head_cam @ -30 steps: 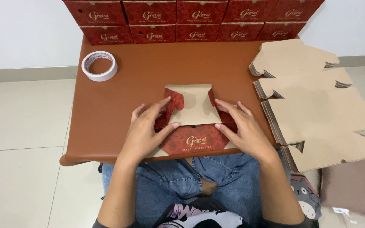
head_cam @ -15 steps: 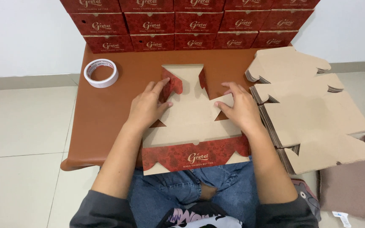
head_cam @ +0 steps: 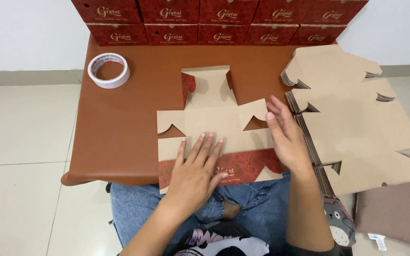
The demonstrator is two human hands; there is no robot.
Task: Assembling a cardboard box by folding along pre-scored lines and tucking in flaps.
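A die-cut cardboard box blank, brown inside and red outside, lies unfolded on the brown table. Its far end stands partly folded up, and its red near flap hangs over the table's front edge. My left hand lies flat on the blank's near panel with fingers spread. My right hand rests on the blank's right edge, fingers straight and together. Neither hand grips anything.
A roll of white tape sits at the table's far left. Finished red boxes are stacked in rows along the far edge. A pile of flat cardboard blanks lies to the right. Tiled floor surrounds the table.
The blank has gone from folded up into a small shape to spread flat. My left hand has moved nearer to me onto the near panel; my right hand has shifted to the right edge.
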